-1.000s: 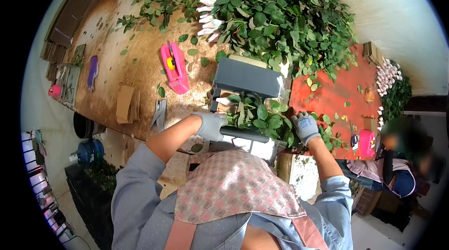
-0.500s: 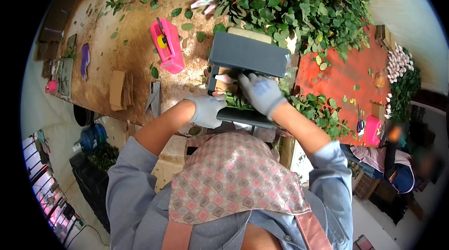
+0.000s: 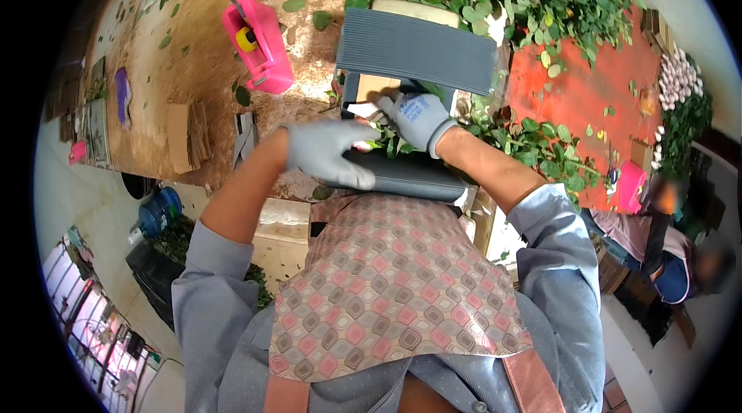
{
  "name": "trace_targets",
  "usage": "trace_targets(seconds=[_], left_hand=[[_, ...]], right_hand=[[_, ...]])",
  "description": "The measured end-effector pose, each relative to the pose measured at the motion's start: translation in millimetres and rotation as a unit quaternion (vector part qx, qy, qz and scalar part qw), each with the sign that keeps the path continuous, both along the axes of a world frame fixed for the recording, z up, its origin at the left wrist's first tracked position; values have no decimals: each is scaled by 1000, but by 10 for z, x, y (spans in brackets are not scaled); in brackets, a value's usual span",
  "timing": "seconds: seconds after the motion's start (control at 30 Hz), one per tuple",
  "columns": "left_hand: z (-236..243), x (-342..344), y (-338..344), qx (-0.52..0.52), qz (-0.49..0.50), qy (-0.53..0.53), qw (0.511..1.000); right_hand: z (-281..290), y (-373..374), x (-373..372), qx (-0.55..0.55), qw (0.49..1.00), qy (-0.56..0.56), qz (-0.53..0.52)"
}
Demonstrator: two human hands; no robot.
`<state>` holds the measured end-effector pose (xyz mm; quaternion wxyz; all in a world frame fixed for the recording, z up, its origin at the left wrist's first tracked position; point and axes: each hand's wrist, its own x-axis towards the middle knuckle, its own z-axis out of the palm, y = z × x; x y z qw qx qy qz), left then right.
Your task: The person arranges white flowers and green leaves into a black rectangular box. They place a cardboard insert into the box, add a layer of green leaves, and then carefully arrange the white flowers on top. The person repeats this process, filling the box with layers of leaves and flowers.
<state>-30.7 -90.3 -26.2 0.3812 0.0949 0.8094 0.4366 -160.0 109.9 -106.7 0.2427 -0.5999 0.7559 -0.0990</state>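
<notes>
I read this as arranging stems (image 3: 400, 146) in the frame (image 3: 417, 50) on the desk's (image 3: 197, 65) near edge. Left hand (image 3: 328, 155): fingers spread; right hand (image 3: 418, 119): inside, can't tell its grip. Next probably calls for evening the stems.

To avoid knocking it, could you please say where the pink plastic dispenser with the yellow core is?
The pink plastic dispenser is upper left of centre in the head view, on the brown table, beyond the grey-gloved left hand.
</notes>
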Motion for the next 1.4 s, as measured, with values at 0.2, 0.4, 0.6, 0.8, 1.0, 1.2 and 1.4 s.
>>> trace_targets(seconds=[0.2,0.4,0.6,0.8,1.0,1.2,1.4], left_hand=[[-337,-221,-98,-267,63,176,945],[-542,-217,19,-368,-87,283,881],[-541,-94,-84,-372,-95,344,857],[-47,434,-731,-519,-89,104,844],[375,1147,-890,-462,-125,-171,861],[583,719,-411,-78,151,11,985],[118,262,145,-86,14,50,995]], right_hand=[[21,-41,-64,35,999,-28,4],[2,-54,-138,52,996,-66,-9],[125,-133,-145,104,990,-96,-15],[-101,-48,-63,11,1000,-7,20],[119,-138,81,102,991,60,68],[42,-132,120,88,988,102,82],[-3,-173,113,99,990,77,64]])
